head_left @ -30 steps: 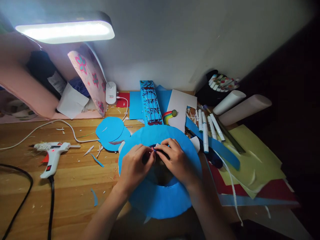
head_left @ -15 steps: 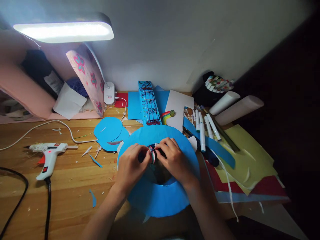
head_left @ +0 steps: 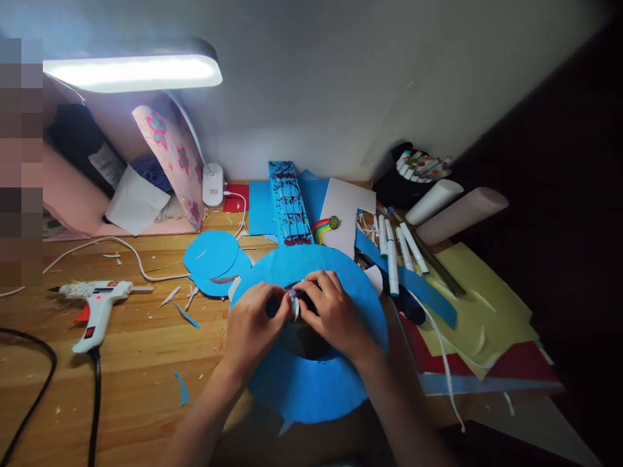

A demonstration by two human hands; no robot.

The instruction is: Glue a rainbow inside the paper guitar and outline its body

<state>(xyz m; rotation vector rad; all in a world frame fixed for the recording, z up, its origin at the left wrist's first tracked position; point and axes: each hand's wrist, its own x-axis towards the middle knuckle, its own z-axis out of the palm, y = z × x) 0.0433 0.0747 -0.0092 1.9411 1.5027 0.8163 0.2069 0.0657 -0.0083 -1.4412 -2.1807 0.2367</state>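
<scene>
left hand [head_left: 257, 321]: fingers pinched nearly together on a small multicoloured strip [head_left: 295, 309], over the round hole [head_left: 312, 345] of a blue toy guitar [head_left: 311, 392]. right hand [head_left: 333, 312]: fingers slightly parted at the strip's upper end; grip cannot be told.

A lit lamp [head_left: 134, 73] shines; grey wall [head_left: 311, 84] behind; wooden tabletop [head_left: 150, 363] below.
</scene>
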